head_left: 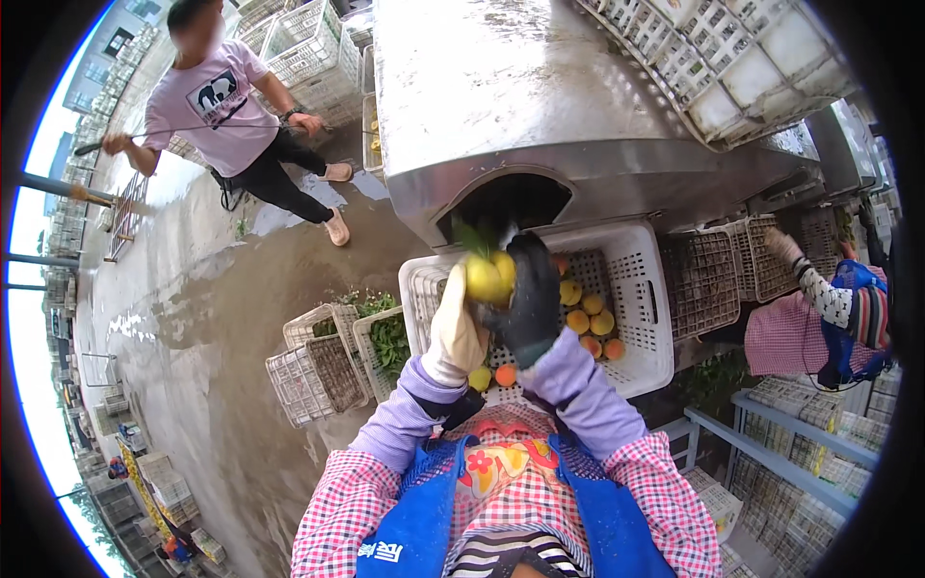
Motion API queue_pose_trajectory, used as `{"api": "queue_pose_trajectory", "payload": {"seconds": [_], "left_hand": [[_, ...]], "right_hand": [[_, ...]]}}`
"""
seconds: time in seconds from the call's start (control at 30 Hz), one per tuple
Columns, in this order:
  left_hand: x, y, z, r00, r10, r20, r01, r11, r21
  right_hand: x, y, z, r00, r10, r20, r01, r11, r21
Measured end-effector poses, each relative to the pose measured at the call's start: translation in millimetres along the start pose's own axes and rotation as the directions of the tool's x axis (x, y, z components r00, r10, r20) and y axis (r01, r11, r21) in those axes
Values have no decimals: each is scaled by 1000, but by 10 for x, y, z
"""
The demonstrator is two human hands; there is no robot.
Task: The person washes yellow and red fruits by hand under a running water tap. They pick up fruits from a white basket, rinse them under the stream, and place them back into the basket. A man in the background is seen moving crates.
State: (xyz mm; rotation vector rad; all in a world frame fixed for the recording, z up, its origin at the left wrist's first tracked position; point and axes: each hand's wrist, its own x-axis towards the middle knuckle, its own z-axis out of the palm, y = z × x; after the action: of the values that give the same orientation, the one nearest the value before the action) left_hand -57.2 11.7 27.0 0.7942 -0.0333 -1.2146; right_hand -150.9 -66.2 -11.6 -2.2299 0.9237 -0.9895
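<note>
Nearest, both forearms in lilac sleeves rise from a checked shirt and blue apron (424, 520), meeting over the crate. Left hand (455, 323), in a pale glove, stands upright with its grip closed against the left side of a yellow citrus fruit (489, 276). Right hand (528, 299), in a dark glove, curls over the fruit's right side, grip clamped on it; green leaves stick up above the fruit. Below and behind, a white plastic crate (644, 299) holds more yellow and orange fruit. Just beyond it gapes the dark chute mouth (501, 197) of a steel machine (501, 87). Far left, another person (226, 106) stands on the wet floor holding a long pole (145, 135).
</note>
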Motion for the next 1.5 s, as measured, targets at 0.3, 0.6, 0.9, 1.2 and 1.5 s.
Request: {"api": "queue_pose_trajectory", "payload": {"seconds": [0.3,0.6,0.9,1.2,1.5], "left_hand": [[173,-356,-878,980,-50,-191,109,943,314],[694,-1769,-1420,953,42,-302,304,-76,950],[1486,-2693,-1687,980,133,-145,184,-364,913],[779,-1731,-1465,971,177,-163,-12,712,702],[-170,-489,-490,935,337,108,-245,395,885]], "right_hand": [[974,606,479,989,130,75,-117,980,-161],[-605,2158,-254,831,433,350,-390,901,-191],[-1003,2956,484,429,691,582,-216,704,-676],[-733,1657,18,732,387,560,-591,770,240],[-687,356,-387,953,201,226,-262,922,286]]}}
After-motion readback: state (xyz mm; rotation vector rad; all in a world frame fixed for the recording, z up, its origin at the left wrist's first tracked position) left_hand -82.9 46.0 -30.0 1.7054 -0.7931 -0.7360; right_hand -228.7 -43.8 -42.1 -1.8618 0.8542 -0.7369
